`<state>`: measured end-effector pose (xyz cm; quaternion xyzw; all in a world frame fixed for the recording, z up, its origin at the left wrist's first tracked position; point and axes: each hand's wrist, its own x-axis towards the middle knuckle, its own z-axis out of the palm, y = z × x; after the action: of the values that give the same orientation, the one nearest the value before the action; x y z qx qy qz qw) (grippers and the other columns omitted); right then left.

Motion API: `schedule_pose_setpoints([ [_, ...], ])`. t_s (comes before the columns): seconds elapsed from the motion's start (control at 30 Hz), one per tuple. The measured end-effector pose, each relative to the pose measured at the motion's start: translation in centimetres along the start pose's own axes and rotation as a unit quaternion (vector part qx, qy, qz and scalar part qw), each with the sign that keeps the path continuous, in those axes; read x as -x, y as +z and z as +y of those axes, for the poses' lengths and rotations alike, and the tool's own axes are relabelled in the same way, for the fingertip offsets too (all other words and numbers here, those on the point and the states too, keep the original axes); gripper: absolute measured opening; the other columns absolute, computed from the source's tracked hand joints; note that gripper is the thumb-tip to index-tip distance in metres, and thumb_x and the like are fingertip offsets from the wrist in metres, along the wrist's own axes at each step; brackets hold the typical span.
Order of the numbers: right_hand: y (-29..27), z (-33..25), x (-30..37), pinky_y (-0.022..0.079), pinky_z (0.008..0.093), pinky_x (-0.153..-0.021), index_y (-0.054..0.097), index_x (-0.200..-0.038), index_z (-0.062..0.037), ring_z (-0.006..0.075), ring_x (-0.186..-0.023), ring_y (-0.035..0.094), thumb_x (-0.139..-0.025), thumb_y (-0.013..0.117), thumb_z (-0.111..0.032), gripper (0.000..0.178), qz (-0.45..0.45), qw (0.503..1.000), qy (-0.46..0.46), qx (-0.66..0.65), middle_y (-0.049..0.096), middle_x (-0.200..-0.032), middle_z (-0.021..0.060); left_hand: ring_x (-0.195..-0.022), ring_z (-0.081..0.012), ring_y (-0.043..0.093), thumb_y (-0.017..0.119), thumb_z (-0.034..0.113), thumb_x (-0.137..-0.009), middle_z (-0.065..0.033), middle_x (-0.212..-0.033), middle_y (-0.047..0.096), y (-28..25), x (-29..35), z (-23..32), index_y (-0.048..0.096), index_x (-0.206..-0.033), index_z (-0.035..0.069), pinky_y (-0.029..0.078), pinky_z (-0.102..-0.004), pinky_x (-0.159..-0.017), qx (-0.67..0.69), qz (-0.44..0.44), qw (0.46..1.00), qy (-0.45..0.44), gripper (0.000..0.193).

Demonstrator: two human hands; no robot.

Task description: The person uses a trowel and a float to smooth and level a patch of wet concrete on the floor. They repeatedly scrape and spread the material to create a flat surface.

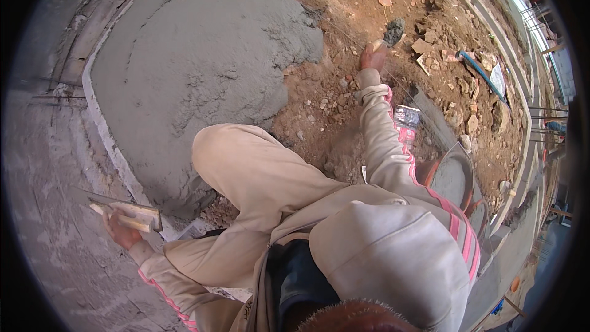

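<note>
My left hand is wrapped round the pale handle of a plastering float, over the grey surface beside the concrete's near left edge. Farther off to the right, my right hand is stretched out over the brown soil. It grips a trowel by its handle, and dark wet mortar covers most of the blade. Between my two hands spreads a slab of wet grey concrete, smoothed at the far left and rough along its right edge. My bent knee is close to its near edge.
A pale border strip runs along the slab's left side. On the right lie broken tile and stones, a blue hose piece and a clear plastic bottle. Round buckets or basins stand near my right side. Rebar sticks out at far right.
</note>
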<state>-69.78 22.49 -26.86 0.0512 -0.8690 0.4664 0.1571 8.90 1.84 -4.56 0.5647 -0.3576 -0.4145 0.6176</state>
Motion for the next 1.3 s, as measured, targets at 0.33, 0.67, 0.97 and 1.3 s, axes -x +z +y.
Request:
schedule_pose_setpoints([
  [0.33,-8.2,-22.0,0.1,0.045,0.0238,-0.054,0.052,-0.117,-0.005,0.0095,-0.064,0.055,-0.091,0.058,-0.02,0.031,-0.373,0.837,-0.06,-0.395,0.054,-0.08,0.0001,-0.106,-0.0267,0.055,0.055,0.001,-0.087,-0.0184,-0.118,0.055,0.1,-0.1,1.2,0.044,-0.131,0.002,0.047,-0.0369,-0.094,0.017,-0.019,0.999,0.026,0.045],
  [0.67,-5.9,-18.7,12.2,0.044,0.0236,-0.05,0.053,-0.104,-0.0054,0.009,-0.059,0.052,-0.096,0.055,-0.034,0.029,-0.666,0.729,0.001,-0.155,0.053,-0.075,0.0003,-0.096,-0.0231,0.061,0.058,-0.006,-0.085,-0.017,-0.107,0.061,1.3,-0.6,0.0,0.05,-0.123,-0.001,0.053,-0.0316,-0.087,0.031,-0.013,0.998,0.052,0.039],
  [0.97,9.0,-23.7,20.3,0.049,0.03,-0.043,0.051,-0.105,-0.0054,0.0137,-0.054,0.053,-0.098,0.051,-0.03,0.025,-0.745,0.629,0.161,-0.153,0.054,-0.075,0.005,-0.104,-0.0257,0.059,0.055,-0.005,-0.087,-0.0199,-0.112,0.059,1.8,1.1,0.8,0.047,-0.126,-0.002,0.051,-0.034,-0.092,0.036,-0.006,0.998,0.047,0.041],
  [1.3,8.6,-25.7,23.2,0.048,0.0307,-0.041,0.05,-0.098,-0.0057,0.0139,-0.051,0.053,-0.098,0.051,-0.028,0.023,-0.802,0.58,0.078,-0.123,0.055,-0.07,0.0043,-0.105,-0.0259,0.059,0.053,-0.004,-0.087,-0.0199,-0.114,0.057,1.8,1.4,1.4,0.046,-0.126,-0.002,0.05,-0.035,-0.094,0.035,0.0,0.998,0.05,0.04],
])
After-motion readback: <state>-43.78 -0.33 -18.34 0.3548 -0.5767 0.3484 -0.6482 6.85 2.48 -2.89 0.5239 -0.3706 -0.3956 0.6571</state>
